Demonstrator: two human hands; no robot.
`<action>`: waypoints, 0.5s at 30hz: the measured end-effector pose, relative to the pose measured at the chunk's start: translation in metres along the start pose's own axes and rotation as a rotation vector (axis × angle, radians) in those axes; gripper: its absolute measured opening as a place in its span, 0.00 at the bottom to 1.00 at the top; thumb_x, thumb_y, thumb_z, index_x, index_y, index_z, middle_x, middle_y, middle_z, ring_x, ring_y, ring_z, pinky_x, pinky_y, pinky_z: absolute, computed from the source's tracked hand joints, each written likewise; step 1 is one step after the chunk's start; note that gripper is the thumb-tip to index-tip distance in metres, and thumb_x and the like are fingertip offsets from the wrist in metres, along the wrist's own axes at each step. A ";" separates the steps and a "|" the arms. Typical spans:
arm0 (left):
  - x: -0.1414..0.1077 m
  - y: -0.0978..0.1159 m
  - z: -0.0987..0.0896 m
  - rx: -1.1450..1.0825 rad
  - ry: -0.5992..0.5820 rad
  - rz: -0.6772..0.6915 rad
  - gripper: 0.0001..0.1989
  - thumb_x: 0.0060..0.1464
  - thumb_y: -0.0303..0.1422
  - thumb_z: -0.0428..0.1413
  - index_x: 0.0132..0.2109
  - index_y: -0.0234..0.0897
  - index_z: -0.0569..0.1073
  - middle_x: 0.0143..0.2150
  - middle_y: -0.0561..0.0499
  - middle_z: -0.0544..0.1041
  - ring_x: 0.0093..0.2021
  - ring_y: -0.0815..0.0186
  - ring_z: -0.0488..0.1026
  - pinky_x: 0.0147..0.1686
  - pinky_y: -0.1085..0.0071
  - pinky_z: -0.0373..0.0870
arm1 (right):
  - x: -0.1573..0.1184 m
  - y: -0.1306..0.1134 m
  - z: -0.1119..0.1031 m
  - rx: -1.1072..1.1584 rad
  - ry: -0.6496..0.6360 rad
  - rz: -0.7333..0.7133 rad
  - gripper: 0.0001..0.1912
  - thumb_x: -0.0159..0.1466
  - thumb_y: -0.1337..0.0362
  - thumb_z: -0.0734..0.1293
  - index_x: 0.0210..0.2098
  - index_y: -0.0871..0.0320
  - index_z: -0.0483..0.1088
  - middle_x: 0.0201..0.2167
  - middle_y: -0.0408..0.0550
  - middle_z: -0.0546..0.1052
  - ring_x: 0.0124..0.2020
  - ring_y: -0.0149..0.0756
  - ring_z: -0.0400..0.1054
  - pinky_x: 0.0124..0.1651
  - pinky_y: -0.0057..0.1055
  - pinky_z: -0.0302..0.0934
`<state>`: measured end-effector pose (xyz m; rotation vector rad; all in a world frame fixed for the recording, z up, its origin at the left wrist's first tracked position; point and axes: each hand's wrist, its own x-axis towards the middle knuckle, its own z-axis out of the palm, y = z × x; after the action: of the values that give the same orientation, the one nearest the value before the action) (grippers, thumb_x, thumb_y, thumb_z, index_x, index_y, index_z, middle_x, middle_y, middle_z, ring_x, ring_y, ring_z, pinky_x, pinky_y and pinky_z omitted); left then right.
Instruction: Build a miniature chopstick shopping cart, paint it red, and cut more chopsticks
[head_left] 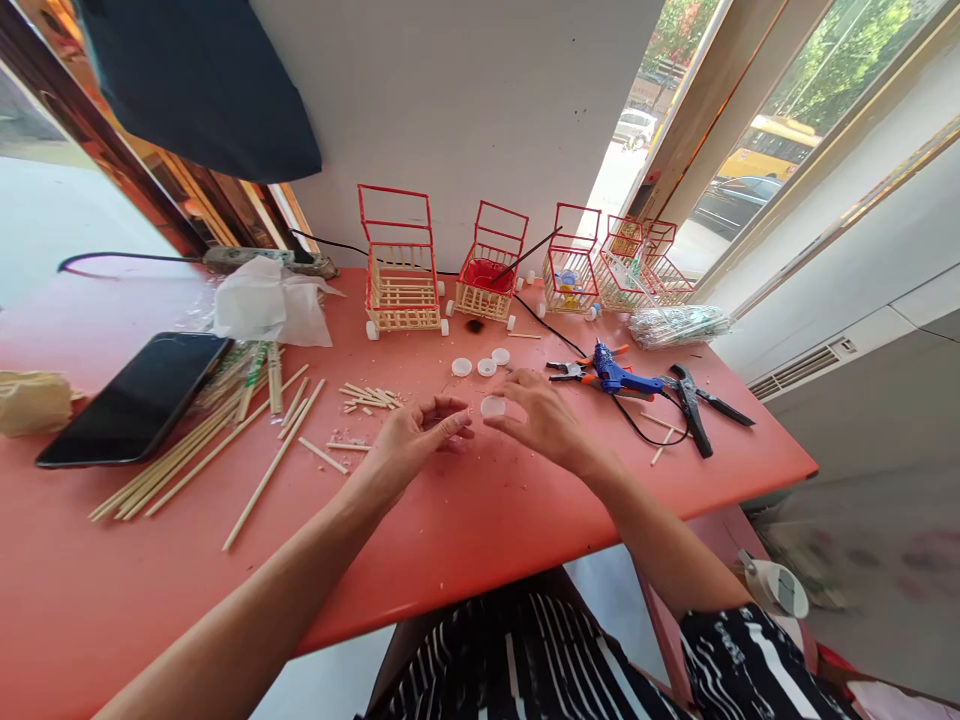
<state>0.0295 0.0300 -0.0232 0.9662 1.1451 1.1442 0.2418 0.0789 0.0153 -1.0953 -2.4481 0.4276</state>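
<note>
My right hand (pixel 541 415) has thumb and fingertips on either side of a round white plastic cap (pixel 493 406), gripping it by the edge just above the table. Facing it, my left hand (pixel 426 428) is curled with the thumb near the bent fingers; whatever it holds, if anything, is hidden. Beyond the hands lie a white cap (pixel 461 367), a cap with a dark centre (pixel 487 367) and another white cap (pixel 501 356). Short cut sticks (pixel 371 398) lie in a pile left of my left hand, with a stick piece (pixel 349 446) close to its wrist.
Several small stick-built carts, including a large cart (pixel 405 290) and one holding a red bowl (pixel 487 275), line the wall. A blue glue gun (pixel 619 372) and black-handled cutters (pixel 701 400) lie right. Long sticks (pixel 202 440) and a phone (pixel 135 400) lie left.
</note>
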 end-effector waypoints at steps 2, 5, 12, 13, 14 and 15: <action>-0.001 0.004 -0.001 0.037 0.036 0.046 0.28 0.45 0.51 0.71 0.45 0.33 0.79 0.37 0.44 0.84 0.37 0.59 0.81 0.34 0.66 0.79 | 0.012 0.006 -0.001 -0.098 0.002 0.068 0.16 0.68 0.56 0.73 0.52 0.57 0.79 0.51 0.55 0.75 0.54 0.47 0.69 0.60 0.43 0.62; -0.001 0.008 -0.003 0.095 0.039 0.089 0.25 0.46 0.48 0.70 0.44 0.34 0.80 0.37 0.44 0.84 0.37 0.60 0.81 0.33 0.67 0.78 | 0.032 0.012 0.004 -0.216 -0.084 0.091 0.19 0.69 0.54 0.72 0.56 0.56 0.78 0.49 0.55 0.75 0.52 0.47 0.69 0.57 0.41 0.63; 0.006 0.003 -0.007 0.113 0.064 0.130 0.22 0.45 0.48 0.68 0.39 0.34 0.81 0.34 0.44 0.84 0.34 0.60 0.80 0.29 0.68 0.76 | 0.054 0.024 0.017 -0.373 -0.085 0.143 0.14 0.72 0.61 0.69 0.53 0.59 0.78 0.49 0.59 0.75 0.52 0.50 0.70 0.56 0.42 0.62; 0.007 0.003 -0.007 0.115 0.068 0.134 0.21 0.45 0.48 0.68 0.39 0.34 0.81 0.34 0.44 0.84 0.34 0.60 0.81 0.29 0.68 0.76 | 0.055 0.026 0.017 -0.379 -0.058 0.152 0.15 0.71 0.61 0.69 0.54 0.59 0.77 0.49 0.60 0.75 0.53 0.52 0.69 0.56 0.43 0.62; 0.007 0.004 -0.008 0.116 0.072 0.141 0.21 0.46 0.47 0.68 0.39 0.35 0.81 0.34 0.44 0.84 0.34 0.60 0.81 0.30 0.68 0.76 | 0.056 0.027 0.016 -0.375 -0.030 0.149 0.16 0.70 0.62 0.70 0.55 0.59 0.76 0.50 0.60 0.75 0.54 0.52 0.68 0.57 0.44 0.62; 0.007 0.004 -0.008 0.116 0.076 0.149 0.20 0.47 0.47 0.67 0.39 0.35 0.81 0.34 0.44 0.84 0.34 0.60 0.81 0.30 0.69 0.76 | 0.058 0.028 0.016 -0.364 -0.005 0.129 0.17 0.69 0.61 0.71 0.56 0.59 0.76 0.52 0.61 0.75 0.55 0.53 0.67 0.58 0.46 0.61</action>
<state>0.0208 0.0374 -0.0216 1.1208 1.2279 1.2534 0.2169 0.1388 0.0039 -1.4021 -2.5298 0.0180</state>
